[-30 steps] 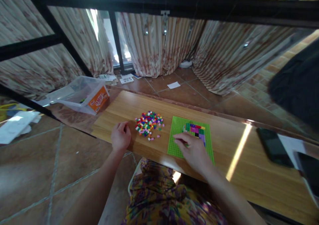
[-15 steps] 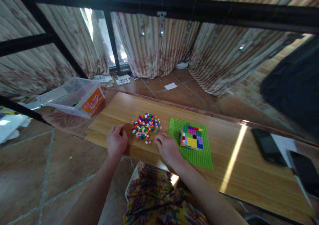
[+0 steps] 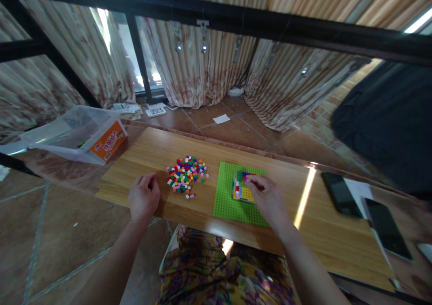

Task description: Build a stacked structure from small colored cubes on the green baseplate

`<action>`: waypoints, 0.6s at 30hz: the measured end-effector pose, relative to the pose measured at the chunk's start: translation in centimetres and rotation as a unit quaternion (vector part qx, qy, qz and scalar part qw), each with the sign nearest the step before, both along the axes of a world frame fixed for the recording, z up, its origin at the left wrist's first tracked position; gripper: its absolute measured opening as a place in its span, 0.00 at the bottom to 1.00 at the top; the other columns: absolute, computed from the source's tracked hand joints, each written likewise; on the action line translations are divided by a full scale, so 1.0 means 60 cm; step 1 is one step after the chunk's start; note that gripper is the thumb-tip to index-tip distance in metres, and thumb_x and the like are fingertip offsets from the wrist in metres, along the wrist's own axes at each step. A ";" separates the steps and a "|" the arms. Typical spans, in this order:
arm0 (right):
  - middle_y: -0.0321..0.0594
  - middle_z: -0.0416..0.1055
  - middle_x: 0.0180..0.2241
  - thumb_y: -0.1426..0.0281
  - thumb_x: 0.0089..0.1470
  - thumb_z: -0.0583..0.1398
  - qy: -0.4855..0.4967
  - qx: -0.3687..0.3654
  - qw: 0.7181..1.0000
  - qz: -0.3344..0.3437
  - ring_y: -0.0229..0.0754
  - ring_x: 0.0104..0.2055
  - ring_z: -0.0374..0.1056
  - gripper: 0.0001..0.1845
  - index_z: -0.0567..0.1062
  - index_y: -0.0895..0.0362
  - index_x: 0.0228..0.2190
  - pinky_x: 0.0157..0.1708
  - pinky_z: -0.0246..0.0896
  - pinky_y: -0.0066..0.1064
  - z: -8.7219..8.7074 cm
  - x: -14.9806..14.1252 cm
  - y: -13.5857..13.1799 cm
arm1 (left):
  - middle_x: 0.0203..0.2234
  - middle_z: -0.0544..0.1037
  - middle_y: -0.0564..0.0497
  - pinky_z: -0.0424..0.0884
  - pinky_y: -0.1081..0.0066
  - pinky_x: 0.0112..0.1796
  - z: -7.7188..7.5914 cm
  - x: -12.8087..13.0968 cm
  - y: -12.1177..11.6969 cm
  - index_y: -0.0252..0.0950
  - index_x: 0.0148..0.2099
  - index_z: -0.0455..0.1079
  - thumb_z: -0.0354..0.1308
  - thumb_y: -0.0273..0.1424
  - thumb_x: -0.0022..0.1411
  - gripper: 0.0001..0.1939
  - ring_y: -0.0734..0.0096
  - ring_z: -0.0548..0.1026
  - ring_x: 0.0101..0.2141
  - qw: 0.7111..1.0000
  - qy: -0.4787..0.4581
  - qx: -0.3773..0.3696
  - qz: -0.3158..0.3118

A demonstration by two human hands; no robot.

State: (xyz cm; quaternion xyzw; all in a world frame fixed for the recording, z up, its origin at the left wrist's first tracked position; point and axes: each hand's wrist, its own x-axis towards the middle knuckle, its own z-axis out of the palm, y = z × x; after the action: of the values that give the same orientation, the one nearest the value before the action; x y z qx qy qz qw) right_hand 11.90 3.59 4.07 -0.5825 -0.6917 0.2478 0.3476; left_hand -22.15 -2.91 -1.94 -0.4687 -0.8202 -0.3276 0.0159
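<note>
A green studded baseplate lies on the wooden table in front of me. On it stands a small block built of many-coloured bricks. My right hand rests on the block's right side, fingers curled and pinched over its top; any brick in them is hidden. A pile of small loose coloured bricks lies left of the plate. My left hand lies loosely curled on the table left of the pile, holding nothing that I can see.
Two dark phones lie at the table's right end. A clear plastic box with an orange label sits at the far left. Black frame bars, curtains and a tiled floor lie beyond; a dark cloth hangs at right.
My right hand went left to the loose brick pile, then came back right onto the built block. My left hand stayed put. The camera view shifted right.
</note>
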 end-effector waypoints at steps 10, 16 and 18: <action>0.44 0.78 0.37 0.68 0.60 0.56 -0.142 0.053 0.988 0.006 0.46 0.39 0.74 0.13 0.81 0.54 0.39 0.43 0.66 0.37 -0.014 -0.016 0.034 | 0.40 0.79 0.43 0.71 0.62 0.46 0.001 0.001 -0.001 0.36 0.45 0.77 0.48 0.34 0.64 0.17 0.58 0.76 0.43 1.000 0.002 -0.003 0.000; 0.42 0.81 0.39 0.68 0.59 0.56 -0.121 0.036 0.992 0.003 0.46 0.39 0.76 0.13 0.80 0.52 0.40 0.44 0.68 0.38 -0.016 -0.013 0.037 | 0.40 0.79 0.43 0.71 0.63 0.45 -0.001 0.000 -0.001 0.37 0.45 0.76 0.49 0.34 0.64 0.16 0.59 0.76 0.43 1.000 0.003 0.004 -0.002; 0.41 0.81 0.39 0.67 0.59 0.56 -0.119 0.028 0.993 -0.003 0.45 0.40 0.77 0.13 0.80 0.52 0.41 0.44 0.69 0.37 -0.013 -0.014 0.035 | 0.39 0.79 0.44 0.71 0.64 0.45 -0.001 0.000 -0.001 0.37 0.44 0.76 0.49 0.34 0.63 0.16 0.59 0.76 0.42 1.000 0.007 0.007 -0.004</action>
State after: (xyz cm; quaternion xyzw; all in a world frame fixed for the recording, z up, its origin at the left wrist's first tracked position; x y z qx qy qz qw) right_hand 11.08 5.72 3.30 -0.6002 -0.7328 0.1565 0.2796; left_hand -22.15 -2.98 -2.01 -0.4744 -0.8159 -0.3296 0.0238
